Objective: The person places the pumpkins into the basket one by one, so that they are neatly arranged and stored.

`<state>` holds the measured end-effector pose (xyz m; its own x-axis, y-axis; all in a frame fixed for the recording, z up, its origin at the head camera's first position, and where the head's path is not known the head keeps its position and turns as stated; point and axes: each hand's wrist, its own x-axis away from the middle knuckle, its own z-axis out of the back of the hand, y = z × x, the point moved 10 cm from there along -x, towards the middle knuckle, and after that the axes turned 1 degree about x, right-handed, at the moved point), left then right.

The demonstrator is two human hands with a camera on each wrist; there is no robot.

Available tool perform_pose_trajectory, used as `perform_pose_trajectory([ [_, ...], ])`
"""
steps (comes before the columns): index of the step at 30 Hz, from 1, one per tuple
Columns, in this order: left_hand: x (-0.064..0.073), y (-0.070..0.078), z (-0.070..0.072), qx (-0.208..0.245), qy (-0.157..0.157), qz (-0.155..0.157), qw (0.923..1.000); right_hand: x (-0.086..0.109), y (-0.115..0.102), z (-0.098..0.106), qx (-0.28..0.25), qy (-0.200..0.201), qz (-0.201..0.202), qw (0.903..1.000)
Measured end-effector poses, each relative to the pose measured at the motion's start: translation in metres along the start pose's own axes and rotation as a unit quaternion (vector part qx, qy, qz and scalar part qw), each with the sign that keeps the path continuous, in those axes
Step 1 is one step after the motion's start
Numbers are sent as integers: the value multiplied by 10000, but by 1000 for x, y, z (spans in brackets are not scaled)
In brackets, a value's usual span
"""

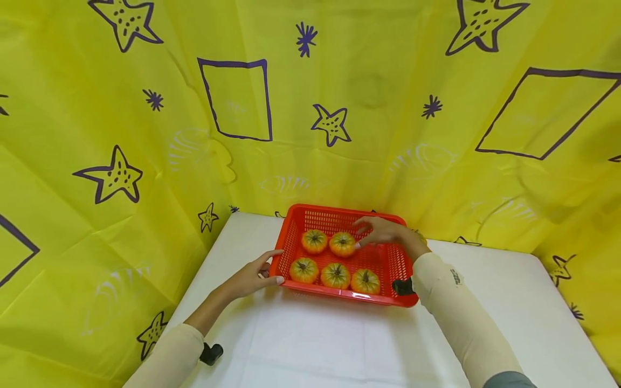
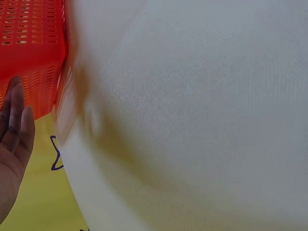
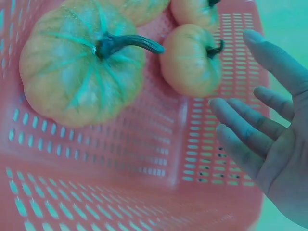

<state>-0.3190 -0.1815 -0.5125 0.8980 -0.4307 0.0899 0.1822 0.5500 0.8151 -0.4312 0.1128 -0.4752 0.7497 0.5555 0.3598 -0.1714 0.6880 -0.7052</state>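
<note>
Several small orange pumpkins (image 1: 335, 275) with ribbed sides and dark stems sit in a red plastic basket (image 1: 342, 293). Two are at the back and three along the front. My left hand (image 1: 252, 275) rests against the basket's left end, thumb at the front corner and forefinger on the rim. The left wrist view shows its fingers (image 2: 17, 106) against the outer wall. Over the basket's back right part, my right hand (image 1: 383, 230) is spread beside the back-row pumpkin (image 1: 343, 244). The right wrist view has its palm free, with a large-looking pumpkin (image 3: 82, 62) close to the camera.
The basket stands on a white tabletop (image 1: 310, 339) near its back edge. Yellow cloth (image 1: 378, 108) with dark stars and rectangles hangs behind and at both sides. A black wrist device (image 1: 211, 354) projects by my left sleeve, another (image 1: 402, 286) by the right.
</note>
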Motion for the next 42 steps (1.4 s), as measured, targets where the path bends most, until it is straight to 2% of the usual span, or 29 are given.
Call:
perform_pose_trajectory([
  [7, 1, -1, 0, 2, 28, 67, 10000, 26, -6, 23, -315, 116, 271, 9991],
  [12, 0, -2, -2, 51, 10, 45, 10000, 48, -3, 47, -473, 403, 587, 9963],
  [20, 0, 1, -1, 227, 62, 28, 9997, 78, 24, 75, -888, 897, 841, 9884],
  [24, 1, 3, -1, 262, 82, 10, 9996, 94, 42, 86, -1000, 1275, 888, 9828],
  [27, 1, 3, -1, 230, 69, 12, 9997, 105, 57, 93, -1008, 1568, 815, 9791],
  [33, 1, 2, -3, 270, 46, 23, 9996, 121, 90, 101, -1030, 1877, 590, 9750],
  [39, 0, 2, -4, 212, 72, 103, 9997, 127, 127, 98, -703, 2104, 48, 9751],
  [42, 1, 7, -4, 208, 55, 123, 9997, 127, 140, 93, -467, 2145, -190, 9754],
])
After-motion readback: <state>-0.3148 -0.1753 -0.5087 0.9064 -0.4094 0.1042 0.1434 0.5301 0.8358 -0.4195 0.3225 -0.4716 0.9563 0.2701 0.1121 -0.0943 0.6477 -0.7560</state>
